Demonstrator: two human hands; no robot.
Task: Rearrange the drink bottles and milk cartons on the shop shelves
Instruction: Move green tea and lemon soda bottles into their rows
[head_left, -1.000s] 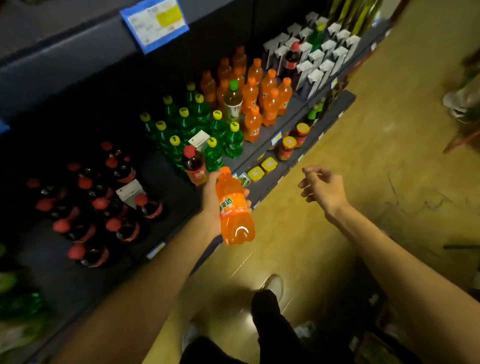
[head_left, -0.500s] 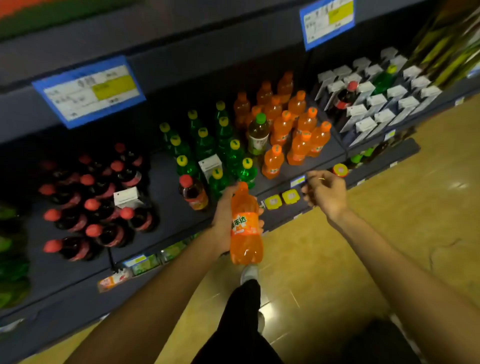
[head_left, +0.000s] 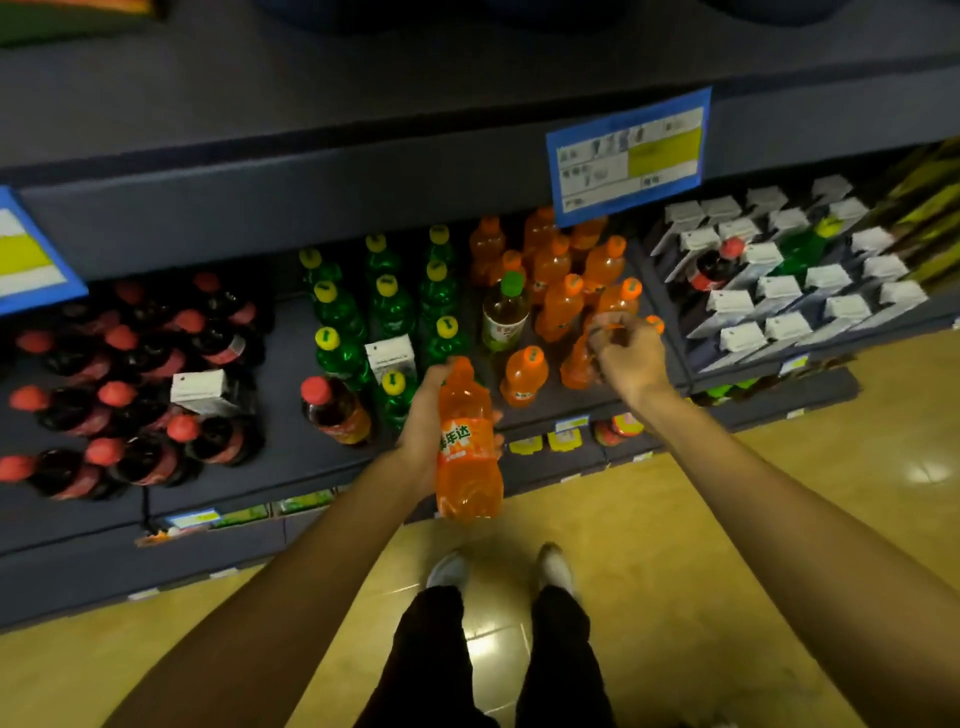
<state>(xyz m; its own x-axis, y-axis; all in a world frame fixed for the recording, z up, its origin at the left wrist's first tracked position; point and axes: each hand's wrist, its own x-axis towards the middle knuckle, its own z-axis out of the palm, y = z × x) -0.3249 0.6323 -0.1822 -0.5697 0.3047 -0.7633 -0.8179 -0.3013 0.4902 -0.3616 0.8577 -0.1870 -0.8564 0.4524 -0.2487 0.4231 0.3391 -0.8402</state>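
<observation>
Left hand grips 1 orange soda bottle upright, in front of the shelf edge. Right hand curls round the neck of another orange bottle standing at the shelf front, among the orange group; grip blurred. Milk cartons further right.

Blue price tag on shelf edge, yellowish floor, possibly jars below.
</observation>
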